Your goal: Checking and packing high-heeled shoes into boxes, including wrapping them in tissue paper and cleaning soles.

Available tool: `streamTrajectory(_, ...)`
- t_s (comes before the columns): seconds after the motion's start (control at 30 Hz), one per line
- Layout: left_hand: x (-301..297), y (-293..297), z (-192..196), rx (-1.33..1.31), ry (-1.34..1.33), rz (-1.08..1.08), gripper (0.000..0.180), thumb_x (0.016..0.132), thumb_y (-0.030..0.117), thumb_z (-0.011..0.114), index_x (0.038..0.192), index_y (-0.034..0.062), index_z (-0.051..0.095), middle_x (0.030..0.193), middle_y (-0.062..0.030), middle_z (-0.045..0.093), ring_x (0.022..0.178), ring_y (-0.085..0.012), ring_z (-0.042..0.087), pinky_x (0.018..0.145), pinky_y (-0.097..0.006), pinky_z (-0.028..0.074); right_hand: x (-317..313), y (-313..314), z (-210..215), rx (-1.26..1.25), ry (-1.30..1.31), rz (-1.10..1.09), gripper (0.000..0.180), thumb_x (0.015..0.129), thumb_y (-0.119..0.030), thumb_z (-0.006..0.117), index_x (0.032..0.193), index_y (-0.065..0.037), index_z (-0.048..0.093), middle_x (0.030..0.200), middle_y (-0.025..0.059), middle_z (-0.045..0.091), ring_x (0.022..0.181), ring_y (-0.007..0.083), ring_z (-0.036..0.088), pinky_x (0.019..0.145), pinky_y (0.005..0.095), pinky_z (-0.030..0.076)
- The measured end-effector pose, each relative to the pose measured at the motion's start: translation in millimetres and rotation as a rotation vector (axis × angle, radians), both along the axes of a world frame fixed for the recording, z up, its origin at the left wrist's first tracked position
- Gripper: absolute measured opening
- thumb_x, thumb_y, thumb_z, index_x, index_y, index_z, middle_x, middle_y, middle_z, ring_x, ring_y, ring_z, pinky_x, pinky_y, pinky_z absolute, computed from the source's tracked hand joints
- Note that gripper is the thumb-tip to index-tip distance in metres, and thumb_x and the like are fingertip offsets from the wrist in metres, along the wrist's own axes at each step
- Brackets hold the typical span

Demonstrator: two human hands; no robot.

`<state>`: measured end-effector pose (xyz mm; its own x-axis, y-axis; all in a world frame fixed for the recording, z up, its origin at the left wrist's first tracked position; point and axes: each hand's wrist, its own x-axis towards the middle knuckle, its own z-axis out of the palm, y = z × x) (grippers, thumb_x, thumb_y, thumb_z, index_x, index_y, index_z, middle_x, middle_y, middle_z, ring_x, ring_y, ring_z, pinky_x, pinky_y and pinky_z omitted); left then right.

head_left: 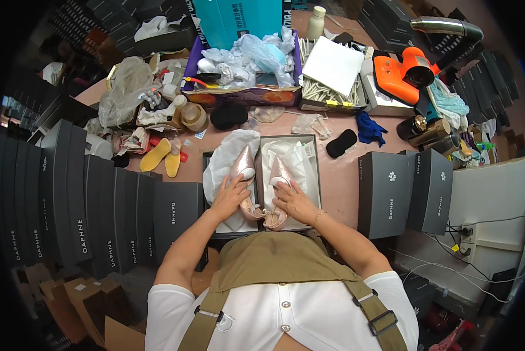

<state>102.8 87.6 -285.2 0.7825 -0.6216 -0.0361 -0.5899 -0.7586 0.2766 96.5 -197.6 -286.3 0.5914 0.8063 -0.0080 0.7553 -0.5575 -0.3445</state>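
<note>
Two pointed pink glittery shoes lie side by side, toes away from me, in an open grey shoebox (318, 167) lined with white tissue paper (300, 153). My left hand (229, 198) is closed over the left shoe (244, 159), its fingertips by the white patch at the shoe's opening. Over the right shoe (279, 167) my right hand (295, 203) is closed in the same way, fingers at its opening and side. Ankle straps show near the heels, between the hands. Both palms are hidden.
Closed grey shoeboxes stand at the left (177, 210) and right (385, 193). Behind lie yellow insoles (156, 155), black pads (341, 143), a blue cloth (370, 128), a purple-edged box (245, 96) of crumpled plastic, a box of white sticks (328, 93) and an orange device (400, 76).
</note>
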Motion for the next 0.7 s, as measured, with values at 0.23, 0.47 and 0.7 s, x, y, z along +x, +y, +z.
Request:
streamTrajectory(0.23,16.0,8.7,165.2,-0.573,0.542,0.274,0.025,0.08,0.005,0.059,0.104,0.0064,0.063,0.099,-0.0093,0.063,0.088,-0.0238,0.062,0.085,-0.032,0.048,16.4,-19.2,150.9,0.48,0.591,-0.329,0.026,0.091,-0.022,0.056,0.106,0.0,0.057,0.089,0.0163,0.064,0.084,0.0289,0.063,0.076,0.0366,0.048)
streamTrajectory(0.47,-21.9,-26.8,166.5,-1.291,0.989,0.384,0.032,0.091,0.014,0.056,0.118,-0.0028,0.054,0.091,-0.0049,0.063,0.085,-0.0115,0.059,0.079,-0.027,0.048,16.4,7.1,175.2,0.717,0.765,-0.262,0.034,0.094,-0.031,0.057,0.1,0.003,0.057,0.081,0.0061,0.06,0.074,0.0108,0.053,0.068,0.0287,0.047)
streamTrajectory(0.7,-41.3,-25.7,161.6,-1.258,0.952,0.398,0.029,0.092,0.016,0.056,0.115,-0.001,0.056,0.089,-0.0033,0.062,0.083,-0.0104,0.059,0.076,-0.025,0.048,-2.7,13.8,164.2,0.754,0.872,-0.274,0.033,0.094,-0.03,0.057,0.104,0.002,0.058,0.085,0.0051,0.061,0.076,0.0093,0.053,0.07,0.026,0.046)
